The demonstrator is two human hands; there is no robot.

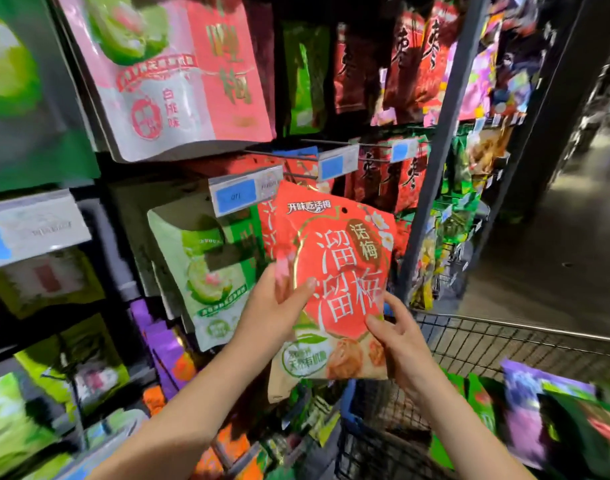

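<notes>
far-left bags: glossy green bags (9, 74) are hanging at the rack's left edge, too blurred to read.
left tag: a flat white and blue price tag (33, 226) is sitting on a peg end below them.
pink pouch: a big shiny pink and white pouch (168, 74) is hanging high up, its bottom bulging out.
green pouch: a crinkled white and green pouch (213, 271) is hanging lower, just left of the hands.
blue tag: a rectangular plastic tag (244, 194) is sticking out above the green pouch and covering its top right corner.
left hand: the left hand (272, 306) is gripping the red pouch's left edge, thumb lying on the front, fingers hidden behind.
red pouch: the red pouch (345, 271) is being held upright in front of the rack, above the cart's near corner. It is glossy film with white lettering, a round hang hole at the top and creases along the left side. A matching red bag is hanging right behind it. I cannot tell whether the top is on a peg.
right hand: the right hand (397, 337) is pinching the lower right edge, thumb in front, fingers curling behind.
dark red packets: shiny dark red packets (410, 53) are hanging in rows on thin wire pegs.
post: a grey metal post (431, 161) is running up the rack's right side.
cart: a wire mesh cart (504, 344) is standing below right, with purple and green bags (528, 410) lying in it.
floor: a dark smooth floor (556, 254) is showing beyond.
</notes>
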